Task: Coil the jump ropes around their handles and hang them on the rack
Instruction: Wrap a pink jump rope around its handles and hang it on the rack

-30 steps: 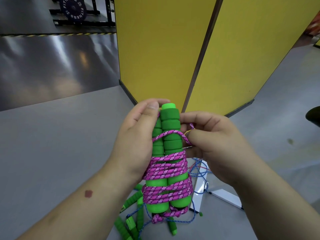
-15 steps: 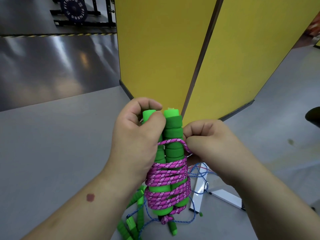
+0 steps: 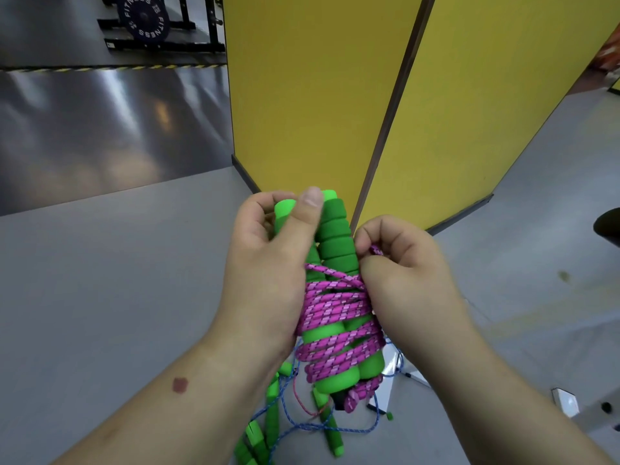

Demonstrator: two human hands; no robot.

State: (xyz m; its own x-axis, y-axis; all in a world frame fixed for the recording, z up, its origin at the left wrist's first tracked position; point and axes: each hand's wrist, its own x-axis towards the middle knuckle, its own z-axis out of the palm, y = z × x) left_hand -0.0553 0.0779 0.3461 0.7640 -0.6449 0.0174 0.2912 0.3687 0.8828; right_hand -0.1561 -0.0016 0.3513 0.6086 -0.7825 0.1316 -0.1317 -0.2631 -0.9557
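Note:
Two green foam handles stand upright side by side in front of me, bound together by many turns of pink braided rope. My left hand grips the handles from the left, its thumb lying across their tops. On the right side my right hand pinches the loose end of the pink rope against the topmost turn. Below, on the floor, lie more jump ropes with green handles and blue and red cords, tangled together.
Yellow partition panels stand right behind my hands. White metal feet of a stand rest on the grey floor below the bundle. A weight plate on a black rack sits far back left.
My left thumb has slid up across the handle tops. My right hand has pulled the rope end tighter against the top turn. The bundle has tilted slightly.

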